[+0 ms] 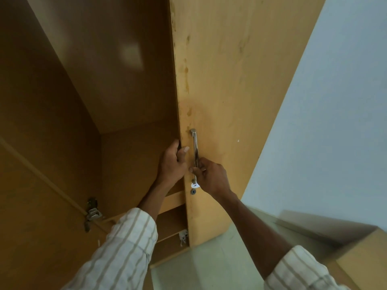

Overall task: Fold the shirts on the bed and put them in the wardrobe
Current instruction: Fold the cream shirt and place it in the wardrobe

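At the tall light-brown laminate wardrobe [129, 84], the left hand [171, 162] wraps its fingers round the free vertical edge of the right-hand pale wooden door [226, 80], thumb lying on the door's front face, while the right hand [211, 176] pinches the lower part of the slim upright chrome bar handle [195, 151]. Both hands are thus closed on parts of the door, neither one relaxed or empty. No shirts and no bed show in view, so the clothes are somewhere out of sight; the compartment behind the left hand looks bare, with lower wooden shelves [171, 222] partly visible beneath the forearm. I judge the step to be moving this door. To do it well, the pull should come from the handle, and the left fingers should leave the edge if the door is swung shut, since they sit right at the closing gap. A small round keyhole [193, 192] lies just below the handle. Rightward, the door's swing has open room toward the plain pale blue-grey wall [335, 122], though a light-brown wooden furniture top [364, 260] stands low at the right, near the arc.
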Action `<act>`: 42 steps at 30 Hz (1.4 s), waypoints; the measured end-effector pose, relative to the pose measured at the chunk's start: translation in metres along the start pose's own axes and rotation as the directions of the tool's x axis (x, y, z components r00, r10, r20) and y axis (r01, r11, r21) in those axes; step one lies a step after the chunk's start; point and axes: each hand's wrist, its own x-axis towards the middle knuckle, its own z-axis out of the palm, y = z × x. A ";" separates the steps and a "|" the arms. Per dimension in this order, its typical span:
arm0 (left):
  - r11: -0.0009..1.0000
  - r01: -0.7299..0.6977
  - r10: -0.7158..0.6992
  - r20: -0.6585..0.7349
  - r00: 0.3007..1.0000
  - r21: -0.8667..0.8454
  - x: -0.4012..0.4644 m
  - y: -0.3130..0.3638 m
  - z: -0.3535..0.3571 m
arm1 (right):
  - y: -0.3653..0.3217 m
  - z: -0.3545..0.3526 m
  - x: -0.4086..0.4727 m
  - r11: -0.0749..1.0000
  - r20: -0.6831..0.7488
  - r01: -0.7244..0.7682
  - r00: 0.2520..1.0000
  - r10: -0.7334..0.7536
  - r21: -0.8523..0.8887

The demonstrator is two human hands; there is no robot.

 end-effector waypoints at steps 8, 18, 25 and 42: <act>1.000 -0.017 0.016 -0.040 0.999 -0.020 -0.002 -0.001 0.006 | -0.002 0.005 -0.006 0.998 -0.034 -0.049 0.998 0.050 0.051; 0.950 0.238 -0.260 -0.090 0.961 -0.202 -0.045 0.004 0.017 | 0.012 0.014 -0.087 0.955 0.116 -0.279 0.957 0.268 0.098; 0.952 0.247 -0.259 -0.046 0.965 -0.179 -0.181 0.013 -0.007 | -0.004 0.027 -0.205 0.954 0.184 -0.291 0.944 0.273 0.078; 0.996 0.080 -0.028 -0.710 0.704 0.040 -0.387 0.023 -0.169 | -0.160 0.134 -0.334 0.977 0.245 0.073 0.962 -0.122 0.199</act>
